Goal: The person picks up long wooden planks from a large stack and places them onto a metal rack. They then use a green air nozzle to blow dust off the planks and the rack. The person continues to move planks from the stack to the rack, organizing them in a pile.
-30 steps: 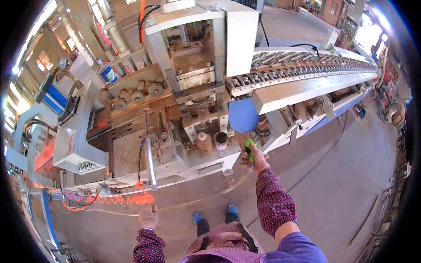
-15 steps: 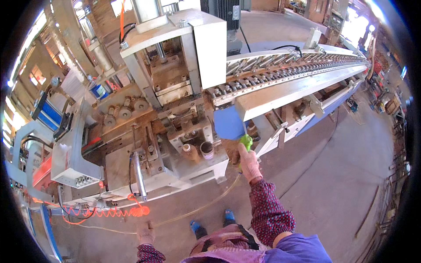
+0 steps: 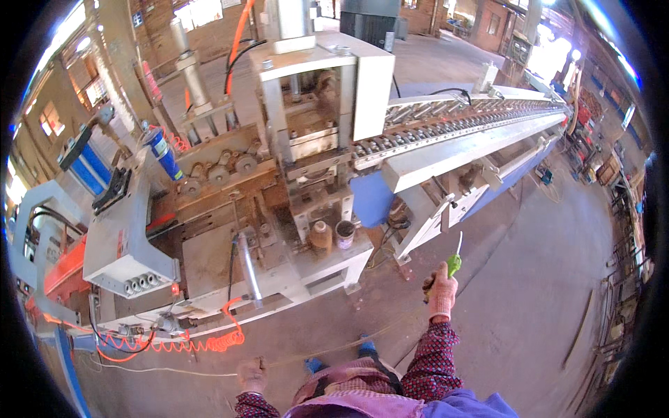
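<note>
Gripping green nozzled tool in R hand over floor, nearer than and right of blue panel, long axis pointing far, slightly right; L hand well left (can't tell grip).

Head-worn, the wide fisheye view looks steeply down and forward past the left hand and right hand, both fairly near, toward a long white-and-grey metal machine and, farther off, a reddish brick wall.
</note>
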Demonstrator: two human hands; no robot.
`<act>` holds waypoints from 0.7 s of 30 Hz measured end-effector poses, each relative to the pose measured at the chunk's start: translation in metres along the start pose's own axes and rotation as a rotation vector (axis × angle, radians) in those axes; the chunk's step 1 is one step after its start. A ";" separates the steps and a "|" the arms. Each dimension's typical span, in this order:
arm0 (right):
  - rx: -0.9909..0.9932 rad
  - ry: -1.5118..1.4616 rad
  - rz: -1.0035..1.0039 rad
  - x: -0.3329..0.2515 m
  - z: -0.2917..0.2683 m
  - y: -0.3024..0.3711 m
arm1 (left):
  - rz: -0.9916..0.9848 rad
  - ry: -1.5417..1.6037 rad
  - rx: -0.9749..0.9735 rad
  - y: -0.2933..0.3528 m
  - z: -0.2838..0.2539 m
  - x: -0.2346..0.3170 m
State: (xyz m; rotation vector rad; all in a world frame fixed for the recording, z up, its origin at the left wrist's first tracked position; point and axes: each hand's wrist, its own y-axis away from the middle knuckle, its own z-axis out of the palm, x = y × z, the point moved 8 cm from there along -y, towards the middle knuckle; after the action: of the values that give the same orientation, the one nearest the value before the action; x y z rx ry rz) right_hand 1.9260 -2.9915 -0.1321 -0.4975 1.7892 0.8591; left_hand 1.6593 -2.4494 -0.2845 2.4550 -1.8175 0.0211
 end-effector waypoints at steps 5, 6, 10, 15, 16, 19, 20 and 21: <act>-0.166 -0.145 0.009 -0.010 0.009 0.040 | -0.108 0.113 -0.175 0.017 -0.020 -0.005; -0.229 -0.158 0.012 -0.014 0.026 0.052 | -0.115 0.109 -0.170 0.023 -0.022 -0.013; -0.536 -0.077 0.002 -0.040 0.106 0.108 | -0.267 0.257 -0.135 0.055 -0.010 -0.064; -0.824 0.056 -0.129 -0.060 0.197 0.181 | -0.415 0.164 -0.152 0.087 -0.044 -0.097; -0.876 0.117 -0.174 -0.062 0.209 0.188 | -0.437 0.143 -0.167 0.093 -0.042 -0.102; -0.959 0.335 -0.289 -0.073 0.242 0.221 | -0.486 0.120 -0.100 0.129 -0.041 -0.106; -0.979 0.381 -0.297 -0.079 0.247 0.242 | -0.522 0.113 -0.098 0.142 -0.041 -0.106; -1.013 0.405 -0.282 -0.076 0.255 0.247 | -0.548 0.111 -0.097 0.153 -0.043 -0.101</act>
State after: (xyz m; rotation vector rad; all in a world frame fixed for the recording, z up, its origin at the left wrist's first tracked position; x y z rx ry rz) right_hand 1.9461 -2.6425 -0.0339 -1.6220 1.4502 1.5065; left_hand 1.4849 -2.3943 -0.2391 2.7228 -1.0309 0.0308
